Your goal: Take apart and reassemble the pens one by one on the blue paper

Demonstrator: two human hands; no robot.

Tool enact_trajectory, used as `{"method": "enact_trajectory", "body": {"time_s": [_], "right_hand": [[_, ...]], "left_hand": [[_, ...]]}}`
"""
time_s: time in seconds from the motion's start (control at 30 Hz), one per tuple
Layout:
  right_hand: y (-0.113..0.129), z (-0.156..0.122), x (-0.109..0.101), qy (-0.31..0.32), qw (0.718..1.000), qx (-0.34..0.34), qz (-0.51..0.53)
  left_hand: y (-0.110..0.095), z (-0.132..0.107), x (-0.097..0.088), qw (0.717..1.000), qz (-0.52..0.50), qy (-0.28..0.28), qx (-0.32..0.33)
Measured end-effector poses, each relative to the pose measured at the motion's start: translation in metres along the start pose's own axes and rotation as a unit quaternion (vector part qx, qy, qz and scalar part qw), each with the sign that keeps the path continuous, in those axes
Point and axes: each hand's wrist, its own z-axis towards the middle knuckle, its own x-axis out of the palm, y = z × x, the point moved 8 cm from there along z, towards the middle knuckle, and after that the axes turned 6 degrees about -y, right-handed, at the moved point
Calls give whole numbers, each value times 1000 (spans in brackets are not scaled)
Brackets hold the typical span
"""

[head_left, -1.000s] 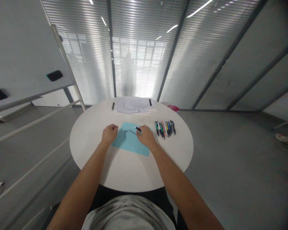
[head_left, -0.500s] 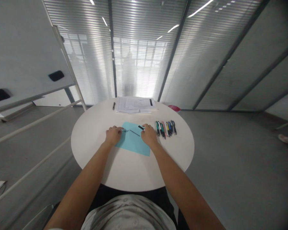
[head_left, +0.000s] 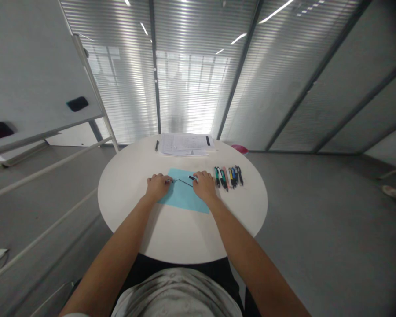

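A light-blue sheet (head_left: 185, 199) lies on the round white table under both of my hands. My left hand (head_left: 157, 186) rests on the sheet's left side, thumb and forefinger closed at a tiny part too small to name. Just beyond those fingertips are small dark bits (head_left: 174, 180). A thin dark stick (head_left: 185, 182), looking like a pen refill, lies slantwise between the hands. On the right, my right hand (head_left: 204, 186) is closed around a black-and-white pen piece (head_left: 192, 178), whose end sticks out toward the left; the rest is hidden by the fingers.
Several pens (head_left: 227, 177) lie in a row right of my right hand. Printed papers (head_left: 185, 144) are stacked at the table's far edge, with a dark pen (head_left: 156, 145) beside them. A whiteboard stand (head_left: 92, 83) stands at the left. Behind the table is a glass wall with blinds.
Both hands have shifted slightly, the left a little to the right. The sheet has turned slightly, its near right corner moving right. The pen piece in my right hand has moved slightly left and down.
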Motion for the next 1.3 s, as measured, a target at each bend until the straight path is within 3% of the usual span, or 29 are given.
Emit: {"method": "enact_trajectory", "body": {"time_s": [0.27, 0.7, 0.9, 1.0, 1.13, 1.3], "right_hand": [[27, -8, 5, 38, 994, -98, -23], [30, -7, 7, 47, 993, -98, -49], [22, -1, 5, 24, 998, -49, -35], [14, 2, 4, 16, 1000, -15, 10], [6, 3, 6, 3, 985, 21, 172], [1, 7, 21, 17, 897, 64, 438]], "left_hand": [[-3, 2, 0, 1000, 12, -2, 10], [-16, 2, -6, 999, 11, -14, 32], [-1, 3, -9, 1000, 1, -21, -2], [11, 5, -9, 996, -77, -36, -35], [23, 8, -6, 953, -278, -73, -95], [17, 7, 1, 846, -512, -58, -139]]}}
